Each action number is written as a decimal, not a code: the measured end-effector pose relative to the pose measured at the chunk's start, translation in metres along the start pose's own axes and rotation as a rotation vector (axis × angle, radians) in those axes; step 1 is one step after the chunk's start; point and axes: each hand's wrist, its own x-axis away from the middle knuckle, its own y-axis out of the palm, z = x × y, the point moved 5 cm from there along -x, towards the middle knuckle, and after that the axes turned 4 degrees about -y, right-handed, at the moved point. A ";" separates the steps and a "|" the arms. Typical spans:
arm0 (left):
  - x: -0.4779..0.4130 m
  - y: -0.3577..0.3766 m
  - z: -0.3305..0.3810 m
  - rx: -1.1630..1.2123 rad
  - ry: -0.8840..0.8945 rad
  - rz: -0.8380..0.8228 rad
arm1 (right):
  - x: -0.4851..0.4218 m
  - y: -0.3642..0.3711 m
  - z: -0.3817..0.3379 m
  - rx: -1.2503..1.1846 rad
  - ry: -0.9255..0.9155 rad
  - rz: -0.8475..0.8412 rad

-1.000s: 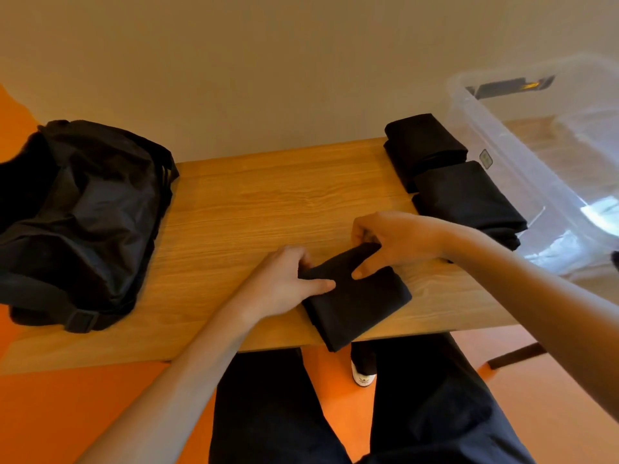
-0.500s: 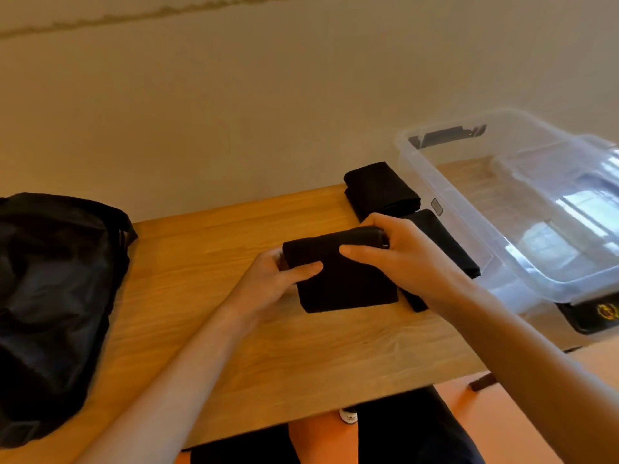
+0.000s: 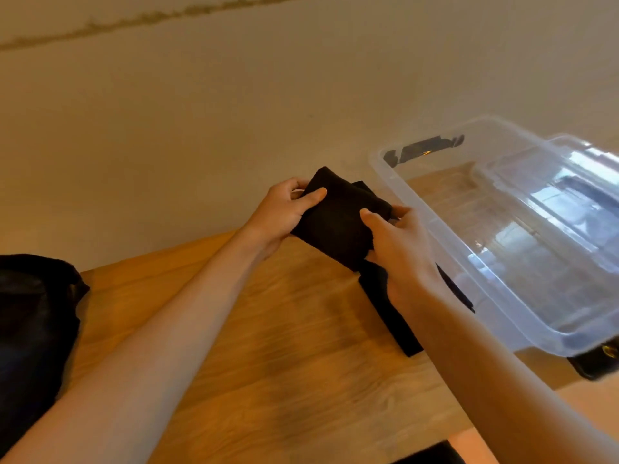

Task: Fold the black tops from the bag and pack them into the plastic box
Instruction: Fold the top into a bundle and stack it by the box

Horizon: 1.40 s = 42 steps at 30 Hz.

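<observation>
My forearms reach across the wooden table point(image 3: 268, 380), with the black bag point(image 3: 33, 329) at its left edge. A second folded top point(image 3: 388, 313) lies on the table under my right wrist, just beside the plastic box point(image 3: 495, 296). Farther out, my left hand point(image 3: 281, 216) and right hand point(image 3: 398, 252) hold a folded black top point(image 3: 338, 222) above the table, each gripping one side with the thumb on top and fingers curled beneath. The clear box stands open at right; a plain wall point(image 3: 234, 112) lies beyond.
</observation>
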 end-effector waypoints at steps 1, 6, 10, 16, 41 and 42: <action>-0.011 0.003 0.002 -0.007 -0.002 0.003 | -0.003 0.001 0.004 -0.029 0.023 0.046; -0.050 0.021 0.004 -0.029 -0.001 0.030 | -0.013 0.008 0.012 -0.174 0.067 0.174; -0.072 0.031 0.001 -0.087 -0.003 0.025 | -0.017 0.006 0.017 -0.253 0.147 0.192; -0.090 0.043 0.006 -0.228 0.025 0.056 | -0.018 0.000 0.024 -0.438 0.157 0.218; -0.084 0.024 -0.027 -0.726 0.353 -0.109 | -0.020 -0.003 0.021 1.513 -0.460 -0.245; -0.082 0.022 -0.025 -0.724 0.361 -0.085 | -0.017 -0.004 0.019 1.512 -0.463 -0.244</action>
